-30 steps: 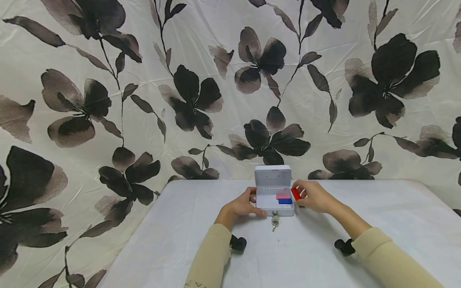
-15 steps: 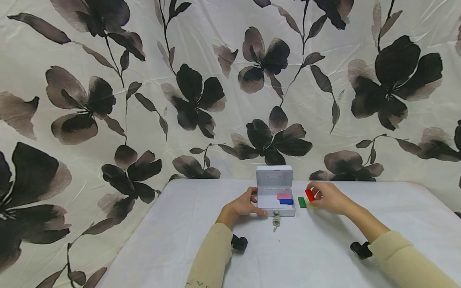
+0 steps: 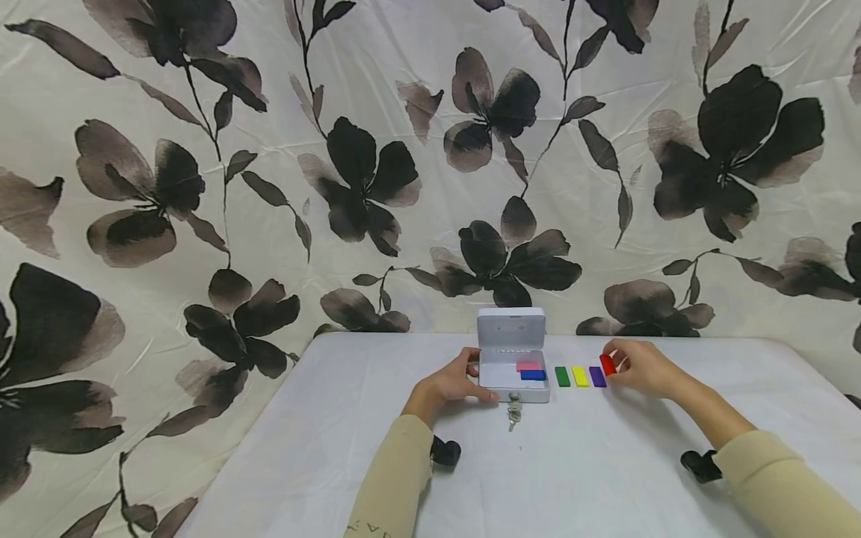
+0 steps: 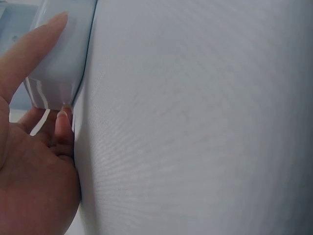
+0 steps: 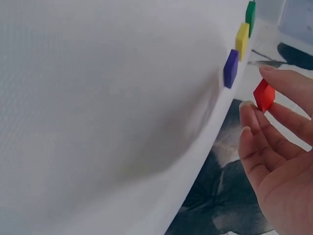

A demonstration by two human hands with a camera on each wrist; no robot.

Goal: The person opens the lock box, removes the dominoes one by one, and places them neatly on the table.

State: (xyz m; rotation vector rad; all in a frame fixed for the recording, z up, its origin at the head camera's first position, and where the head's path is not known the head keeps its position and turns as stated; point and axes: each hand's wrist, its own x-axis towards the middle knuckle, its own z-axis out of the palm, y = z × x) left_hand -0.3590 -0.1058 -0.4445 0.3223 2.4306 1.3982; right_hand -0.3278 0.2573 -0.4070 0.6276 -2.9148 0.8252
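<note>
A white metal cash box [image 3: 501, 396] stands on the table with its lid [image 3: 511, 329] raised. My left hand [image 3: 452, 379] grips its left side, thumb along the front and fingers at the side wall, as the left wrist view [image 4: 39, 181] shows close up. Inside lie a pink block [image 3: 528, 367] and a blue block [image 3: 534, 375]. My right hand [image 3: 642, 368] pinches a red block [image 3: 608, 365] between thumb and fingertips, tilted above the table. Left of it, green [image 3: 562, 376], yellow [image 3: 580, 376] and purple [image 3: 597, 376] blocks lie in a row.
Keys [image 3: 514, 411] hang from the lock on the front of the box. A white cloth covers the table [image 3: 525, 478]. Behind the table hangs a floral-patterned cloth [image 3: 417, 194].
My right hand has moved right, away from the box, with the red block still pinched. The green, yellow and purple blocks have come into view. The left hand stays at the box.
</note>
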